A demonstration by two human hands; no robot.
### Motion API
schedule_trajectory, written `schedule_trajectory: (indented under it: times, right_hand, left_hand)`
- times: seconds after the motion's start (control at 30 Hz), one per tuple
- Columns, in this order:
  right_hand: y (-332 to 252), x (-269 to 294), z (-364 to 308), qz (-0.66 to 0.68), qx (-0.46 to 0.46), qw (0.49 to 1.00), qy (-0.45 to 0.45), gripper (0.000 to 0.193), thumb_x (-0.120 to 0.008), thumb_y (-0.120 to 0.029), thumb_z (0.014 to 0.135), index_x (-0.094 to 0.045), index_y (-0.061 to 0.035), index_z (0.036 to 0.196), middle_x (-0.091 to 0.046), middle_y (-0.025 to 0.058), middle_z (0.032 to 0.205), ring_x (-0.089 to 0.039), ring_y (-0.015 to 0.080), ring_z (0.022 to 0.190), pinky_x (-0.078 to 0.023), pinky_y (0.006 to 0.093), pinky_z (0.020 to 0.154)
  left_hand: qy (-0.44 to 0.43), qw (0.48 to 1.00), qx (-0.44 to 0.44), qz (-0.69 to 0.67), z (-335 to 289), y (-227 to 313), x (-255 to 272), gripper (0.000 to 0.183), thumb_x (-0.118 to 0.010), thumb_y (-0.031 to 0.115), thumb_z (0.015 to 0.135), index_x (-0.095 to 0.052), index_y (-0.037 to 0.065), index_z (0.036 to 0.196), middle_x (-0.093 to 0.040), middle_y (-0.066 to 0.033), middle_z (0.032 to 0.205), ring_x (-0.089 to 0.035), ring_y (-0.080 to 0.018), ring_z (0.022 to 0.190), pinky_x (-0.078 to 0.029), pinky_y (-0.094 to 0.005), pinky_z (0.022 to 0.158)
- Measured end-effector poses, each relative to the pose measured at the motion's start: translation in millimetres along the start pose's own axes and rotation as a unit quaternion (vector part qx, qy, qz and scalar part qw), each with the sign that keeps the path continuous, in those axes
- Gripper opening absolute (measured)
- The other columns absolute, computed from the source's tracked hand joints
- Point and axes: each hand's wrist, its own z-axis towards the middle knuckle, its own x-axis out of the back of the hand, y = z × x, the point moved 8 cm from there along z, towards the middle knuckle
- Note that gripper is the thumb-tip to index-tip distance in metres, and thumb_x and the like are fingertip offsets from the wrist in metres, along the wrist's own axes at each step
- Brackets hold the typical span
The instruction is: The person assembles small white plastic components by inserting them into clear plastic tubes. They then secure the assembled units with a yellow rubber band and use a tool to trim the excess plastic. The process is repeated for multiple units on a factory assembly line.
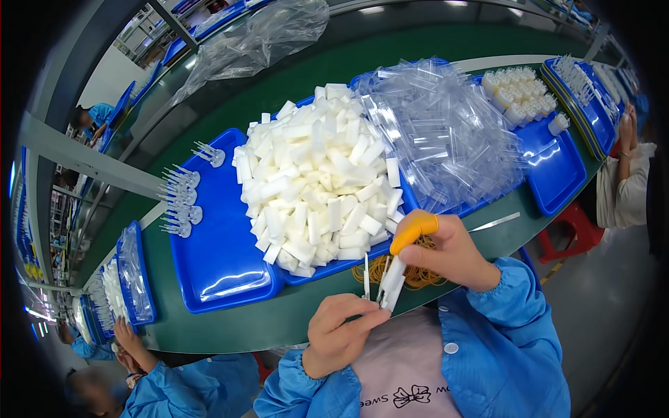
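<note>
My right hand (449, 254), an orange finger cot on one finger, is closed on a white block-shaped piece (393, 282). It looks like one of the foam blocks (313, 174) heaped in the tray in front. My left hand (341, 333) is closed in a pinch at the lower end of that piece. From its fingertips rises a thin white prong (366, 279); its base is hidden by the fingers. A pile of tan rubber bands (418, 274) lies on the table behind the white piece, partly covered by my right hand.
Left of the foam, a blue tray (223, 275) bears several white pronged parts (180, 198). Clear plastic sleeves (453, 139) fill a tray to the right, beside grouped white-and-yellow pieces (519, 94). A thin strip (496, 221) lies near the table edge. Co-workers sit on both sides.
</note>
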Motion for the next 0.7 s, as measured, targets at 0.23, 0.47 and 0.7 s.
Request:
schedule_trajectory:
  times: [0.23,0.47,0.7]
  right_hand:
    - [-19.4,-14.2,-19.5,-0.090,0.059,0.994,-0.023,0.012,-0.070,-0.008,0.079,-0.068,-0.0042,0.089,-0.063,0.0053,0.090,-0.057,0.0209,0.084,-0.044,0.0332,0.078]
    - [-19.5,1.3,25.2,-0.497,0.173,0.847,0.080,0.019,-0.069,-0.019,0.075,-0.069,-0.0068,0.090,-0.056,0.0053,0.093,-0.050,0.0235,0.083,-0.035,0.0381,0.075]
    - [-6.1,-2.6,32.1,-0.494,0.141,0.857,0.051,0.022,-0.069,-0.021,0.076,-0.065,-0.0052,0.090,-0.055,0.0061,0.093,-0.052,0.0224,0.084,-0.036,0.0373,0.076]
  left_hand:
    - [0.046,0.987,0.118,-0.101,-2.8,-15.4,-6.6,0.025,-0.072,-0.003,0.073,-0.064,0.001,0.096,-0.061,-0.0139,0.097,-0.060,-0.0216,0.084,-0.048,-0.0298,0.074]
    - [0.104,0.900,0.285,-0.311,-27.2,-52.0,-18.3,0.017,-0.067,-0.001,0.083,-0.062,-0.001,0.099,-0.054,-0.0096,0.104,-0.057,-0.0156,0.092,-0.048,-0.0272,0.080]
    - [0.130,0.910,0.256,-0.298,-34.1,-57.6,-7.6,0.020,-0.067,-0.003,0.082,-0.065,-0.001,0.101,-0.056,-0.0107,0.104,-0.056,-0.0161,0.092,-0.048,-0.0269,0.080]
